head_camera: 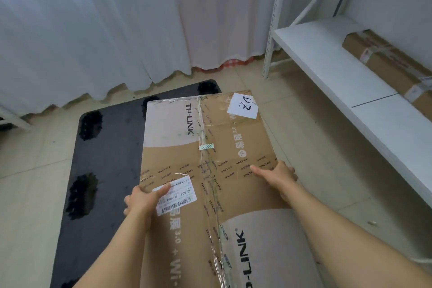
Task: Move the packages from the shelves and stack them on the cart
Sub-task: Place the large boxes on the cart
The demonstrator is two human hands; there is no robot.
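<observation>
The package (210,159) hangs flat over the black cart (102,170), carried by us with 2 hands: left hand (142,201) and right hand (278,177) grip opposite edges, thumbs on top, keeping it level for stacking.

2 cardboard boxes: TP-LINK carton (210,159), long box (392,63) on shelf. 1 black cart deck (105,147). 1 white shelf unit (339,72). 2 hands: left hand (142,201), right hand (278,175).

Cart (105,147) left, shelf (332,72) right with package (385,63), box (210,159) between.
</observation>
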